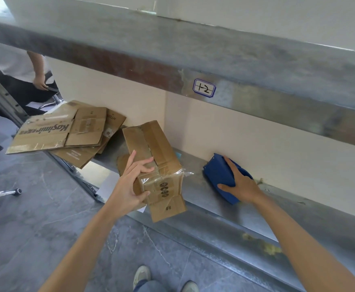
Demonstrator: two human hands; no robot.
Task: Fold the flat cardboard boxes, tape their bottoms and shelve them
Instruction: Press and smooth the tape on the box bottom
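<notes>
— Metal shelf (214, 199) along a cream wall, second tier above it bearing a handwritten label (204, 88). Where is the work item?

— One folded box (155, 148) sits tilted at the front of the shelf, left of centre, seam side up. Clear tape (185, 172) crosses its near end, with a loose tail sticking out to the right. I judge that the seam faces up so that the bottom can be taped.

— Hands?

— The left hand (130, 186) grasps the box's near left corner, fingers over the top face, thumb on the near side. It appears to steady the box against tipping off the edge. The right hand (241, 184) lies over a blue tape dispenser (218, 173) resting on the shelf to the right, well apart from the box. Its fingers run across the top and its thumb is on the near side, so it has hold of it. Both forearms reach out from the near edge, the left one angled inward.

— Remaining stock?

— Flat cardboard (52, 131) is stacked at the far left end, overhanging the shelf. The job looks unfinished.
</notes>
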